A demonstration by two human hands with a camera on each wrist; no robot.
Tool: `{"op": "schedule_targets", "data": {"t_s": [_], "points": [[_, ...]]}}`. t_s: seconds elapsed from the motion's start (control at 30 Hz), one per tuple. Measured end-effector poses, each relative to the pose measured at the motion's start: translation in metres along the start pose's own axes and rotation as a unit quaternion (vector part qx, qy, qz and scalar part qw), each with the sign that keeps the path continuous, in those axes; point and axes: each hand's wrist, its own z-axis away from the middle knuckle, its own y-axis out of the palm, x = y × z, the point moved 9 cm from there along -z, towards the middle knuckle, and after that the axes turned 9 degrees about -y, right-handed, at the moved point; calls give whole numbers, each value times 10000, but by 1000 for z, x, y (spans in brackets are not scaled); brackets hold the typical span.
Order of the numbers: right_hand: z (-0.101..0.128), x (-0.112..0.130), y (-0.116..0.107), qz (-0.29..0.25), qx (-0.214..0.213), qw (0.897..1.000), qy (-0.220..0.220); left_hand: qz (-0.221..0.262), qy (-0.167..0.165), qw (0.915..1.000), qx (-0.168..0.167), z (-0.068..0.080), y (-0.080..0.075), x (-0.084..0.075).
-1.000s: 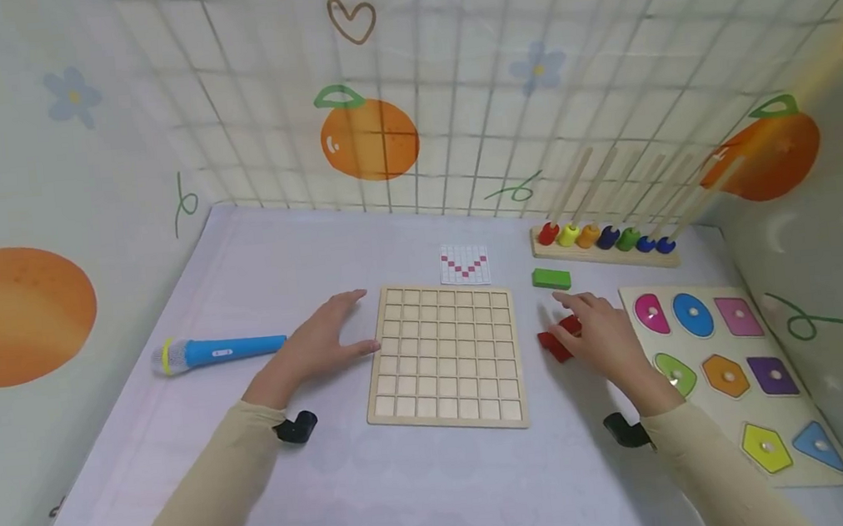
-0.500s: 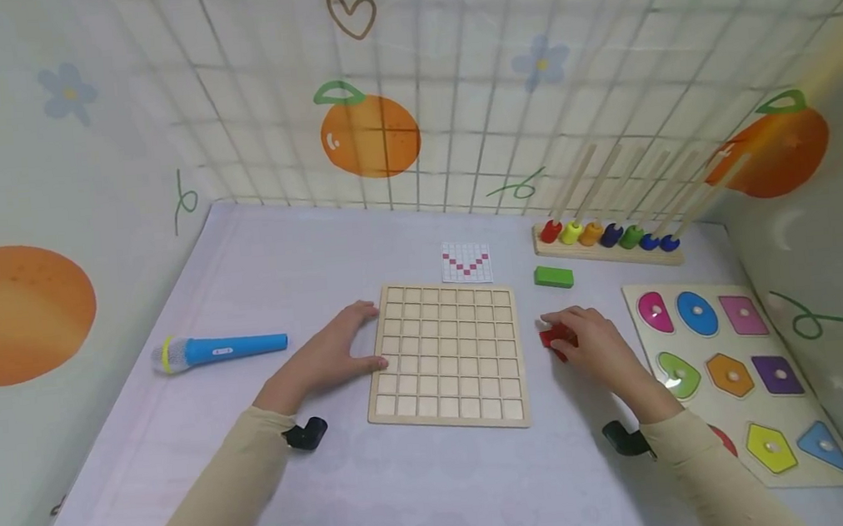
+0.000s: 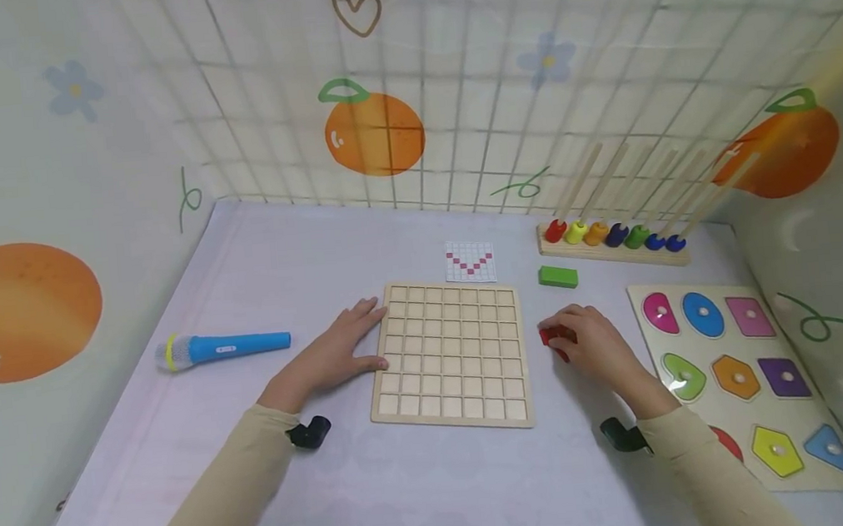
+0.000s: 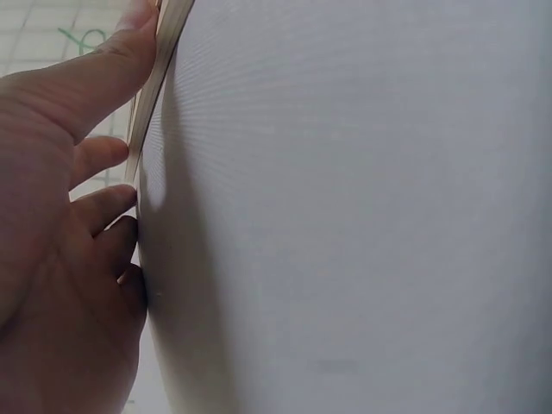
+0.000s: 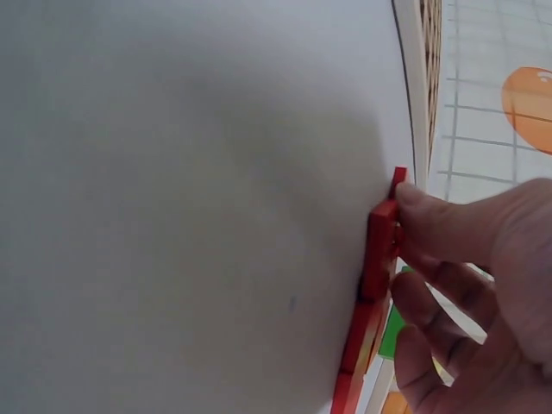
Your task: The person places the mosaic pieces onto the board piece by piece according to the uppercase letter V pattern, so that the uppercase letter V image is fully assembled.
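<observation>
- The right hand [image 3: 593, 346] lies low on the table [image 3: 411, 489] just right of the wooden grid board [image 3: 448, 352], fingers curled over a red block [image 3: 551, 336]; the right wrist view shows thumb and fingertips [image 5: 414, 203] pinching the red block's [image 5: 378, 250] edge, the piece still down on the surface among other flat red pieces.
- The left hand [image 3: 335, 352] rests flat with straight fingers against the board's left edge; in the left wrist view the fingertips [image 4: 112, 155] touch the board's rim [image 4: 164, 43], holding nothing.
- Both forearms in beige sleeves reach in from the near edge, each with a black wrist mount.
- Farther out: a green block [image 3: 557, 276] beyond the red one, a red-and-white pattern card [image 3: 470, 260] behind the board, a peg rack with coloured rings [image 3: 613, 239], a shape puzzle [image 3: 739, 369] to the right, and a blue toy microphone [image 3: 221, 347] well to the left.
- Against a second ago, the right hand has drawn the red block closer to the board and closed tighter on it; the left hand has slid up to touch the board's edge. Over the last half second, little has shifted.
</observation>
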Motion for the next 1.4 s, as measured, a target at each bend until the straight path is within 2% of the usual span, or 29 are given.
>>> {"op": "schedule_targets", "data": {"t_s": [0.5, 0.9, 1.4], "points": [[-3, 0, 3, -60, -111, 9999, 20, -162, 65, 9997, 145, -1, 3, -4], [-2, 2, 4, -43, 0, 9999, 94, -173, -2, 9993, 320, 0, 2, -3], [-3, 2, 6, -394, 51, 9992, 55, -241, 62, 9992, 303, -2, 4, -1]]}}
